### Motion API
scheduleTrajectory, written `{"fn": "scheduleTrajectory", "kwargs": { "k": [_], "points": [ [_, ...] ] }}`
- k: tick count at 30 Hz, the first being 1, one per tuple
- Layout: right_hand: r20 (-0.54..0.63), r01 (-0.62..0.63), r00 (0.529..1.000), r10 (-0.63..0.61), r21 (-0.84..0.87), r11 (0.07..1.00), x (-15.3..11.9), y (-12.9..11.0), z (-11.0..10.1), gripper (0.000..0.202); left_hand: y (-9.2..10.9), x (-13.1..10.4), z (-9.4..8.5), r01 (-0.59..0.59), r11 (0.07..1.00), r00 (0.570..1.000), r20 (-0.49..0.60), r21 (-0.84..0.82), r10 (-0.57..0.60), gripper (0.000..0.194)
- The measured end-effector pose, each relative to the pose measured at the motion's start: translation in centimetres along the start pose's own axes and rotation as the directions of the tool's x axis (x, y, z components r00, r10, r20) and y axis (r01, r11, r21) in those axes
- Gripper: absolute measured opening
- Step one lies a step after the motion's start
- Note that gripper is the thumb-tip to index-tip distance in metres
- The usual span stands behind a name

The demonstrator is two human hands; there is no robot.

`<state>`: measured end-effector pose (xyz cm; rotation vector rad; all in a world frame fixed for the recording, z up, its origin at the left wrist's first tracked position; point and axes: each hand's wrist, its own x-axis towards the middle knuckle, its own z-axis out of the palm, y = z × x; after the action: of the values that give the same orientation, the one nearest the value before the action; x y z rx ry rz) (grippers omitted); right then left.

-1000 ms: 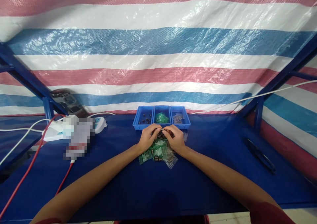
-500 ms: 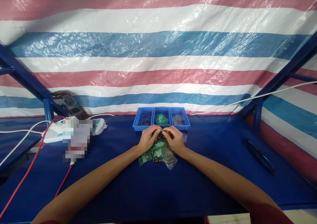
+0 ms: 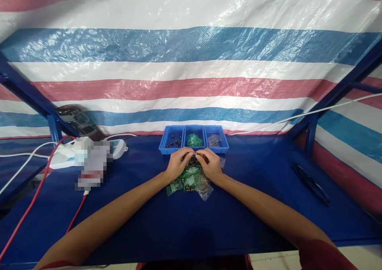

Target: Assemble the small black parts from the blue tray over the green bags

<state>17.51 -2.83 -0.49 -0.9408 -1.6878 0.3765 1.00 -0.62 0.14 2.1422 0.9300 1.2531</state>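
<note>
My left hand (image 3: 178, 164) and my right hand (image 3: 211, 165) meet over a pile on the blue table, fingertips pinched close together. Between them is a small item, too tiny to name. Beneath lie green plastic packets (image 3: 191, 175), clear plastic packets (image 3: 204, 188) and small dark metallic parts (image 3: 189, 189), partly covered by my hands. Just beyond stand three joined blue bins: the left bin (image 3: 162, 144) holds several small dark parts, the middle bin (image 3: 194, 128) green packets, and the right bin (image 3: 224, 142) clear packets.
A white power strip (image 3: 119, 149) with cables and a blurred-out device (image 3: 94, 164) lies at left. Behind it leans a dark object (image 3: 76, 120). Black tweezers-like tool (image 3: 312, 184) rests at right. Blue frame posts and a striped sheet (image 3: 191, 89) enclose the table (image 3: 253, 218).
The whole view has shifted slightly, so things sit a little higher in the picture. Both hands stay pinched together over the pile, with only slight finger movement.
</note>
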Motion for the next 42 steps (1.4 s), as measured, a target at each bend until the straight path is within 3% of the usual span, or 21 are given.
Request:
{"fn": "scheduleTrajectory", "kwargs": {
  "k": [42],
  "points": [
    [-0.045,0.033,0.998,-0.033,0.007,0.999,-0.04,-0.02,0.13,0.018,-0.01,-0.02,-0.16,0.002,0.999,1.000,0.017,0.034,-0.003,0.022]
  ]
}}
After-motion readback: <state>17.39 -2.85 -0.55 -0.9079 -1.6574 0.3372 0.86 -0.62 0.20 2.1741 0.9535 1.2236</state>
